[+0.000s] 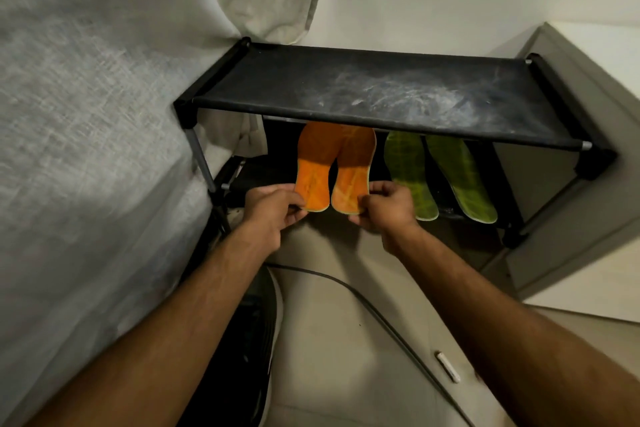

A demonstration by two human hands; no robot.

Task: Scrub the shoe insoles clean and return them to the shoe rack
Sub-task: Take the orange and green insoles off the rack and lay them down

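Note:
Two orange insoles lie side by side on the lower shelf of a black shoe rack [346,114], their toe ends hidden under the dusty top shelf. My left hand [273,210] pinches the heel of the left orange insole [313,173]. My right hand [386,206] pinches the heel of the right orange insole [353,177]. To their right on the same shelf rest two green insoles [408,173], [457,177], untouched.
A pale curtain [86,114] hangs along the left, touching the rack. A grey cabinet door [571,218] stands at the right. A dark cable [363,302] and a small white object [448,366] lie on the beige floor, and a dark shoe [256,340] sits at the lower left.

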